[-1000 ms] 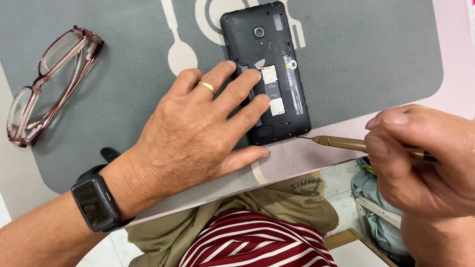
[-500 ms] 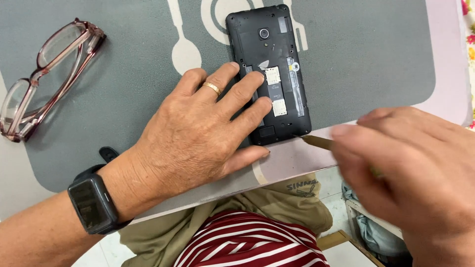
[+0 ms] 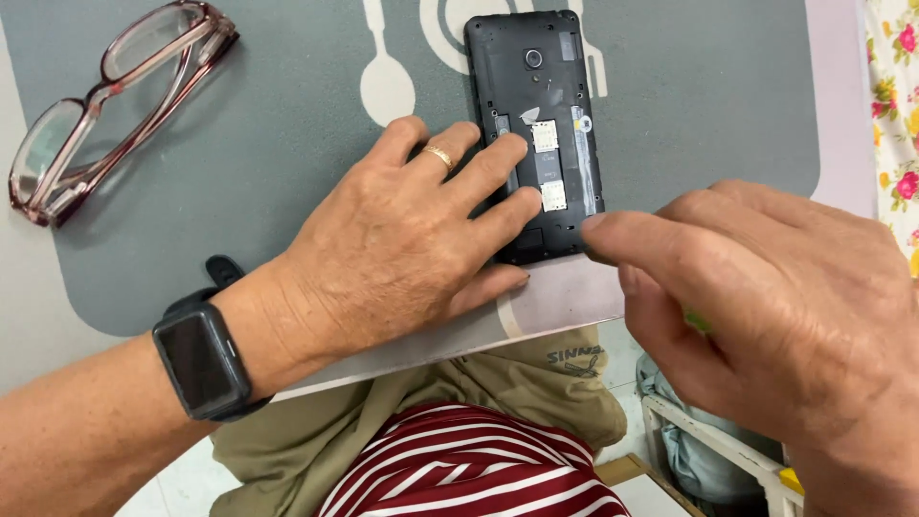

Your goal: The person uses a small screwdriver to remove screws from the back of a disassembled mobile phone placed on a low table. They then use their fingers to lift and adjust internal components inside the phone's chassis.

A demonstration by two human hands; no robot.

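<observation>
Black phone (image 3: 536,96), back cover off, lying at twelve o'clock on grey placemat (image 3: 718,115). Left hand (image 3: 402,239) flat across its lower half, fingers spread. Right hand (image 3: 766,297) at four o'clock, fingertips bunched at phone's bottom edge; contents unclear.

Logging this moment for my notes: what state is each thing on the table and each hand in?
phone: back cover off, face down, insides exposed
eyeglasses: unfolded, lying on the placemat
smartwatch: on wrist, screen dark
left hand: pressed flat on the phone
right hand: fingers pinched near the phone's lower edge; tool not visible
</observation>
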